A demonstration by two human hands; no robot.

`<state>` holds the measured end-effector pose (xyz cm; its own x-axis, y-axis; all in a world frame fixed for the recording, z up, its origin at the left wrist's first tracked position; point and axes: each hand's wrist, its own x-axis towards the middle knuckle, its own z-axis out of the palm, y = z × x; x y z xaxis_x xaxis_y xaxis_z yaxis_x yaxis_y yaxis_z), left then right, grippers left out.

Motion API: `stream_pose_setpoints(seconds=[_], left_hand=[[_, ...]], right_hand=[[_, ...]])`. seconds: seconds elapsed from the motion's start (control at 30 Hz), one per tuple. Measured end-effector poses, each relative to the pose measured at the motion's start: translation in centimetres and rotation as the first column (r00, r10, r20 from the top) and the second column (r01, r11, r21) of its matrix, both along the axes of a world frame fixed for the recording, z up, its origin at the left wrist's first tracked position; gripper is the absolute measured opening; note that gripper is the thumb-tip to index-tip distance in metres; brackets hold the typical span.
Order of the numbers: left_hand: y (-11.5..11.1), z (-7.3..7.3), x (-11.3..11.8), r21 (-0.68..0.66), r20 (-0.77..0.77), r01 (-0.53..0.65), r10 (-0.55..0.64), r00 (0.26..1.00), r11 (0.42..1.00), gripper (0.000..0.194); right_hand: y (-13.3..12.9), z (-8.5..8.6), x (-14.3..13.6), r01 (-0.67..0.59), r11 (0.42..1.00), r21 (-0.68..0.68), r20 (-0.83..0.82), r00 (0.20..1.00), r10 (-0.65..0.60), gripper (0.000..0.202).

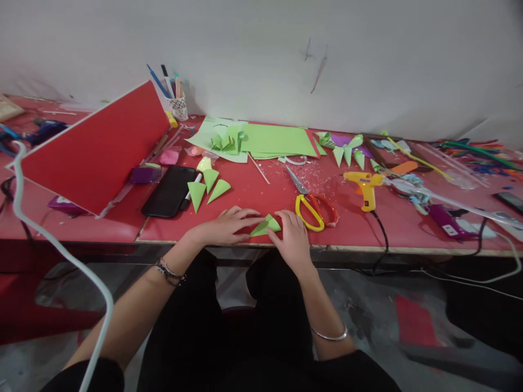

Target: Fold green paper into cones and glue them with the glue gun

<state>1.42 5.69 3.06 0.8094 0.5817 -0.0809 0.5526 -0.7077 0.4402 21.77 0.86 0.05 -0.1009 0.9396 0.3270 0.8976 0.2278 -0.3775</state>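
A light green paper piece (265, 225), folded or curled into a pointed shape, lies at the table's front edge between my two hands. My right hand (293, 239) has its thumb and fingers closed around the right end of it. At the left end, my left hand (231, 225) rests with fingers stretched and apart, their tips at the paper. Just right of my right hand are scissors (309, 209) with one yellow and one red handle. Several cut green paper wedges (196, 195) lie beyond my left hand, next to a black phone (169, 191).
A red board (102, 147) leans at the left. Green sheets (278, 140) lie at the back, near a pen cup (178, 106). At the right are green paper cones (347, 154), a yellow glue gun (363, 188) with its cord and a purple box (451, 222). A white cable (61, 250) hangs at the left.
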Motion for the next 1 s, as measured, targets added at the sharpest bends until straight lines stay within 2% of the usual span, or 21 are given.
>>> stream_pose_setpoints(seconds=[0.1,0.3,0.5,0.6,0.67,0.77,0.87,1.0], left_hand=[[0.0,-0.1,0.1,-0.013,-0.014,-0.014,0.014,1.000,1.000,0.052],[0.0,-0.5,0.3,0.018,-0.028,-0.012,0.012,1.000,1.000,0.050],[0.1,-0.6,0.3,0.044,0.004,-0.024,0.024,1.000,0.999,0.051],[-0.2,-0.7,0.8,0.053,0.091,-0.087,0.082,0.993,0.995,0.040],[-0.6,-0.9,1.6,0.060,0.191,-0.171,0.157,0.969,0.983,0.029],[-1.2,-1.4,3.0,0.076,0.293,-0.314,0.280,0.914,0.946,0.027],[-1.5,-1.7,3.9,0.115,0.284,-0.407,0.363,0.888,0.906,0.024],[-1.6,-1.7,4.1,0.133,0.244,-0.428,0.389,0.888,0.894,0.022]], right_hand=[[-0.1,-0.1,0.4,-0.032,0.999,0.019,-0.005,0.999,0.032,0.033],[0.0,-0.4,1.4,-0.113,0.993,0.037,-0.207,0.971,0.119,0.027],[1.0,0.2,2.1,-0.197,0.980,-0.023,-0.252,0.950,0.185,0.014],[1.7,0.4,2.0,-0.238,0.971,-0.037,-0.199,0.953,0.226,0.017],[2.0,0.4,1.9,-0.257,0.965,-0.049,-0.139,0.959,0.248,0.019],[2.3,0.4,1.6,-0.250,0.965,-0.072,-0.065,0.967,0.246,0.021],[2.5,0.4,1.5,-0.221,0.972,-0.076,-0.009,0.975,0.221,0.025],[2.6,0.4,1.3,-0.191,0.979,-0.066,0.073,0.978,0.195,0.027]])
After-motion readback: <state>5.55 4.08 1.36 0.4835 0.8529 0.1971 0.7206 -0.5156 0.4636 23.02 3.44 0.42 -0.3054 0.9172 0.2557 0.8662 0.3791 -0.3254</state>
